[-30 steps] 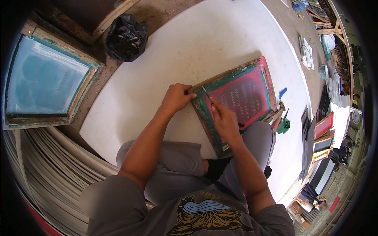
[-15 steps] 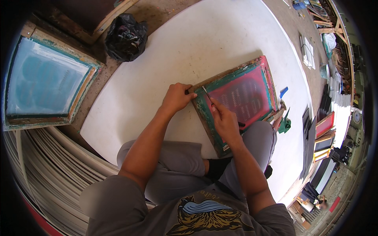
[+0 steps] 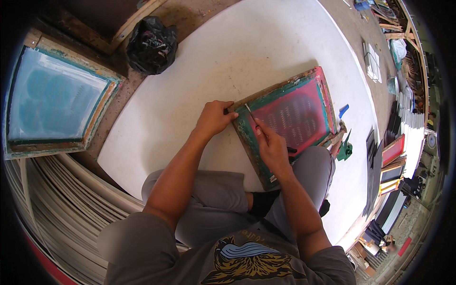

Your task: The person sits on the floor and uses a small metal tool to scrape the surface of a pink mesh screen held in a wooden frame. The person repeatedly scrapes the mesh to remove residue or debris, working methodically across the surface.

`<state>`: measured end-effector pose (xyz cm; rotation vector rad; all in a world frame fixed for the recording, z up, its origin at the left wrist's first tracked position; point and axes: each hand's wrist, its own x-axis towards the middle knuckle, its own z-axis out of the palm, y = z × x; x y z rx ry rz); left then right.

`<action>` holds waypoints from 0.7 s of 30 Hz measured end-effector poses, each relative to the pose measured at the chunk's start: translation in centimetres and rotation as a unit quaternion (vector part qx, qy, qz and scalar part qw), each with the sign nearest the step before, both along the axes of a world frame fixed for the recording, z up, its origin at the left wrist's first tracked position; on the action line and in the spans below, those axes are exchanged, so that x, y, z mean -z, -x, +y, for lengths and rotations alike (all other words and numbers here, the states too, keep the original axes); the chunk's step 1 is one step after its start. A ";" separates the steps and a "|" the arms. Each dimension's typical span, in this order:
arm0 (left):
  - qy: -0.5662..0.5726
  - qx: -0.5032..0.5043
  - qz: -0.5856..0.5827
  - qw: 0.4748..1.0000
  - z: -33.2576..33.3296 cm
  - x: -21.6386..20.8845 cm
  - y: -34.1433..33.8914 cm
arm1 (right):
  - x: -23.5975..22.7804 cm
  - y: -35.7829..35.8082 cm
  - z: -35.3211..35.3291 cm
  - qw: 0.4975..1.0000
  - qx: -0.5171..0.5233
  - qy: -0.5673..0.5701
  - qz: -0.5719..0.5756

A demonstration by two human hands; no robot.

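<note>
A wooden screen-printing frame with pink mesh and teal edging lies tilted across my right leg and the white surface. At its far left corner, my left hand pinches the wooden edge between thumb and fingers. My right hand is over the frame's left part, wrapped round a slim tool with a metal blade and dark handle. The blade's tip reaches the teal edging close to my left thumb. Whether it is a knife or a screwdriver I cannot make out. Most of the handle is hidden in my palm.
I sit cross-legged on a white sheet. A black plastic bag of scraps stands far left. Another screen frame with pale blue mesh lies at the left, above stacked boards. A green cloth and small blue piece lie right.
Almost nothing differs. Both hands keep their hold, and the blade's tip stays at the same corner of the frame.
</note>
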<state>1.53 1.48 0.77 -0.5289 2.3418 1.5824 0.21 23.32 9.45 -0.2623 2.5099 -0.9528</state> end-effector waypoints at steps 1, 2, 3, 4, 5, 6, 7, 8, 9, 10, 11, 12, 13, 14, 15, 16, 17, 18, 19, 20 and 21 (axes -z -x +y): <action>0.000 0.001 0.002 1.000 0.0 0.0 0.0 | -0.1 0.0 -0.1 1.000 0.003 0.000 -0.005; 0.001 0.002 0.003 1.000 0.0 0.0 0.0 | -0.2 0.0 -0.1 1.000 0.005 -0.001 -0.009; 0.002 0.001 0.005 1.000 0.0 0.1 -0.1 | 0.0 0.0 -0.1 1.000 0.002 0.002 0.001; 0.003 0.001 0.007 1.000 0.0 0.1 -0.1 | 0.3 -0.1 0.0 1.000 -0.002 0.005 0.012; 0.004 0.001 0.009 1.000 0.0 0.1 -0.1 | 0.5 -0.1 0.1 1.000 -0.005 0.008 0.022; 0.007 0.003 0.010 1.000 0.0 0.1 -0.1 | 0.5 -0.1 0.1 1.000 -0.006 0.005 0.023; 0.009 0.006 0.010 1.000 0.0 0.1 -0.1 | 0.5 -0.1 0.1 1.000 -0.007 0.002 0.023; 0.012 0.008 0.011 1.000 0.0 0.0 0.0 | 0.6 -0.1 0.1 1.000 -0.008 -0.001 0.024; 0.009 0.008 0.010 1.000 0.0 -0.1 0.0 | 0.5 -0.1 0.0 1.000 -0.009 -0.013 0.022; 0.006 0.008 0.008 1.000 0.0 -0.3 0.1 | 0.4 0.0 0.0 0.999 -0.010 -0.025 0.019; 0.003 0.008 0.007 1.000 0.0 -0.4 0.2 | 0.2 0.1 -0.1 0.999 -0.010 -0.037 0.016; 0.007 0.008 0.008 1.000 0.1 -0.6 0.2 | -0.1 0.2 -0.3 0.998 -0.018 -0.063 0.019; 0.011 0.009 0.008 1.000 0.1 -0.7 0.2 | -0.5 0.2 -0.6 0.996 -0.026 -0.088 0.020; 0.015 0.010 0.008 1.000 0.2 -0.8 0.2 | -0.9 0.3 -0.9 0.993 -0.034 -0.113 0.021; 0.009 0.010 0.011 1.000 0.2 -0.8 0.1 | -1.3 0.3 -1.3 0.989 -0.043 -0.138 0.020; 0.002 0.010 0.014 1.000 0.0 -0.9 0.1 | -1.7 0.4 -1.8 0.985 -0.051 -0.164 0.019; -0.005 0.010 0.018 1.000 0.0 -0.9 0.1 | -2.0 0.5 -2.1 0.980 -0.059 -0.189 0.018; -0.003 0.006 0.020 1.000 0.1 -0.8 0.1 | -2.3 0.6 -2.2 0.979 -0.062 -0.195 0.019; 0.000 0.003 0.022 1.000 0.1 -0.5 0.1 | -2.4 0.6 -2.4 0.978 -0.067 -0.199 0.021; 0.002 -0.001 0.024 1.000 0.1 -0.4 0.0 | -2.5 0.7 -2.5 0.976 -0.071 -0.203 0.022; 0.000 -0.004 0.027 1.000 0.1 -0.3 0.1 | -2.6 0.8 -2.4 0.977 -0.068 -0.201 0.019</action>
